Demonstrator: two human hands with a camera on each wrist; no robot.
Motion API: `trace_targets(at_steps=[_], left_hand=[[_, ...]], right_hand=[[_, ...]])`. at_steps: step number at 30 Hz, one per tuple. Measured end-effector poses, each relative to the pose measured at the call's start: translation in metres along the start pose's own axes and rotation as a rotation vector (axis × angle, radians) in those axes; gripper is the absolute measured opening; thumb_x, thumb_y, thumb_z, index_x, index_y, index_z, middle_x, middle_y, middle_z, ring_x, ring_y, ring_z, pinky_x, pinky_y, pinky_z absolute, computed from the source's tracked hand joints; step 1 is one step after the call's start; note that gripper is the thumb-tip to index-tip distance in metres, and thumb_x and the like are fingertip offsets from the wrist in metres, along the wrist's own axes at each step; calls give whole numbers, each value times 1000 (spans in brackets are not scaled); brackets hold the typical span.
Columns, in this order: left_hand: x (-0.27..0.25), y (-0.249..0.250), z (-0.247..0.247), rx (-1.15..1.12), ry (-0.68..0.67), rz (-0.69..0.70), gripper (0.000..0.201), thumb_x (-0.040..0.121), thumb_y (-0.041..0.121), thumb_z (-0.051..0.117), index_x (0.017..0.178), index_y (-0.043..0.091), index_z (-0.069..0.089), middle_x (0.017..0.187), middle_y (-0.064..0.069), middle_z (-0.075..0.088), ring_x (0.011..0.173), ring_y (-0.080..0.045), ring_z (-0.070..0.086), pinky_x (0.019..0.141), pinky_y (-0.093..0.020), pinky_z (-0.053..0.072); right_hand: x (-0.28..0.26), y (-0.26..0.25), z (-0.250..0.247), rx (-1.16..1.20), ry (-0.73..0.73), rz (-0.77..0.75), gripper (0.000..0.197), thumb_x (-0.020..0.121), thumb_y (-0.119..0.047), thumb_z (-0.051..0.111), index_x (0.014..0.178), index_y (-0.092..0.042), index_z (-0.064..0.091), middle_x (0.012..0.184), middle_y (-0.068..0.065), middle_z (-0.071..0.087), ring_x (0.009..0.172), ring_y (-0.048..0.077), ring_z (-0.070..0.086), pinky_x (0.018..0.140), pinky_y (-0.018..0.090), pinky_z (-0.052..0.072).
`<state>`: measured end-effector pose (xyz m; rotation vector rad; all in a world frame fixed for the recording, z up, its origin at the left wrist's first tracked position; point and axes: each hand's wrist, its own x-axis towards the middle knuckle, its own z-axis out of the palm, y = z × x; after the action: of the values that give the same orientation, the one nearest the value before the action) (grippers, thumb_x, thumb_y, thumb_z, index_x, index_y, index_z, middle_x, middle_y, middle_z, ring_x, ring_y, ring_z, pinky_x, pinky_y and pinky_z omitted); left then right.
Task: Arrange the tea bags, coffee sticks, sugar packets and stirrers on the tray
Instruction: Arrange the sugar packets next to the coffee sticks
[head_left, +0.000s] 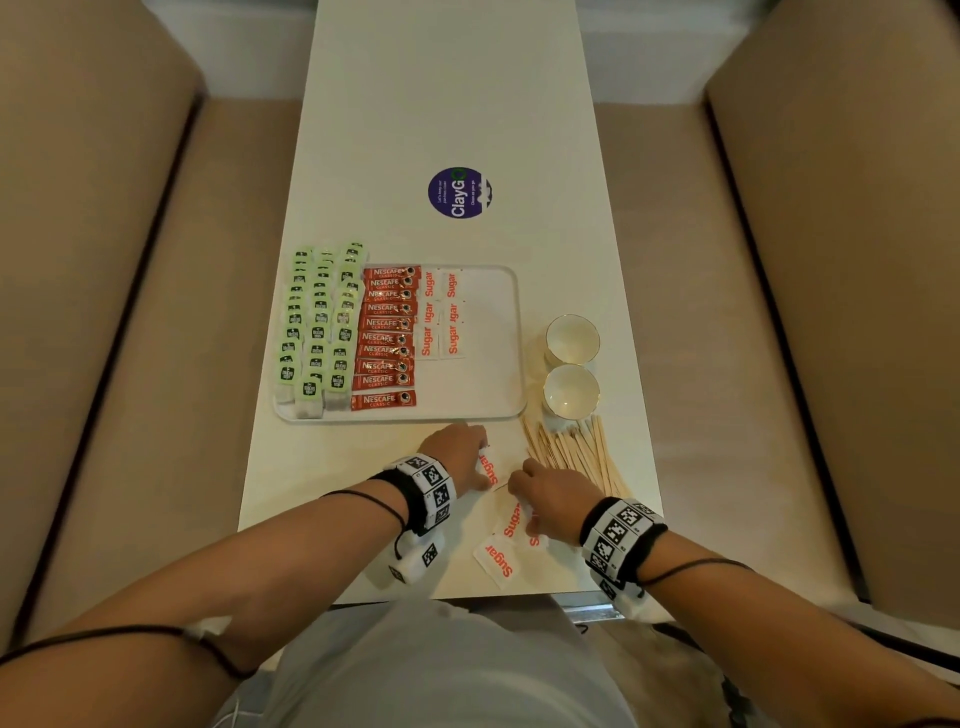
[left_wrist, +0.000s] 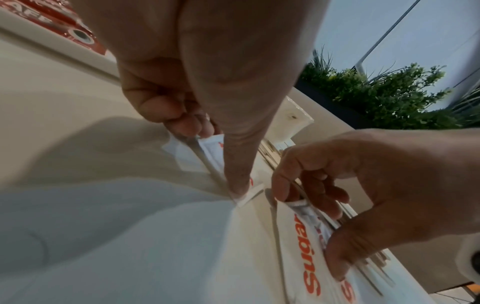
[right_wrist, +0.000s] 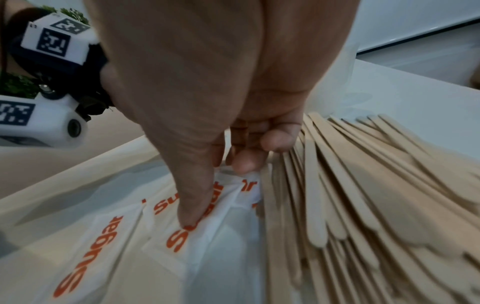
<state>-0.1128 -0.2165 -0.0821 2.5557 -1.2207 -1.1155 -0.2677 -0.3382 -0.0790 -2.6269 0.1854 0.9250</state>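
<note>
Left fingers: the left hand (head_left: 457, 451) pinches one sugar packet (head_left: 487, 466) at its edge, thumb pressing it onto the desk (head_left: 332, 467), other fingers curled.
Right fingers: the right hand (head_left: 553, 501) pinches a sugar packet from the loose pile (right_wrist: 179, 222), thumb on top, fingers curled beneath.
Step in hand: gathering sugar packets, judging by the grips.
Doing it well: lift one packet per hand, lay flat beside the sugar rows (head_left: 440, 314).
Tray (head_left: 506, 332): just beyond the hands; tea bags (head_left: 317, 332), coffee sticks (head_left: 385, 338) already lined up.
Stirrers (head_left: 576, 454): heaped on the desk beside the right hand.
</note>
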Motion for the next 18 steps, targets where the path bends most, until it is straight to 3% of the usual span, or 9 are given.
trace_targets(at_steps=[5,7,8,10,13,18], left_hand=[[-1,-7,-7,-73,-19,-37,38,80,37,81,105,12,67,104,-5,64,95,-24,62,79,-28,47],[-2,-13,-8,-149,-25,-53,26,80,35,80,82,14,65,81,-6,61,79,-25,59,66,-27,39],[-3,-17,-7,-206,-30,-59,30,79,34,80,69,18,57,68,-3,53,67,-22,52,60,-27,35],[-5,-24,-7,-300,-64,-49,40,79,30,80,58,22,47,58,6,45,56,-14,43,55,-25,33],[-10,-32,-13,-439,-85,-44,28,79,26,79,63,22,56,63,6,55,58,-11,49,59,-24,40],[-18,-49,-22,-687,-58,-81,17,80,11,75,74,16,60,87,4,72,78,-16,66,73,-33,53]], right_hand=[[5,1,0,66,69,24,47,86,-29,78,125,-17,56,118,0,54,91,23,62,81,38,56],[7,-1,0,56,101,41,39,87,-31,76,120,-16,60,115,1,55,90,23,60,79,37,55],[9,-2,0,45,110,49,37,88,-33,75,118,-16,61,114,2,55,90,23,60,78,36,55],[11,-4,0,21,123,55,37,88,-36,74,117,-15,63,112,3,56,90,23,60,78,36,54],[17,-7,-3,14,137,56,37,88,-38,74,115,-14,64,109,3,57,90,24,60,78,37,54],[32,-16,-12,3,129,8,23,92,-32,70,106,-15,67,103,4,57,89,25,59,78,36,52]])
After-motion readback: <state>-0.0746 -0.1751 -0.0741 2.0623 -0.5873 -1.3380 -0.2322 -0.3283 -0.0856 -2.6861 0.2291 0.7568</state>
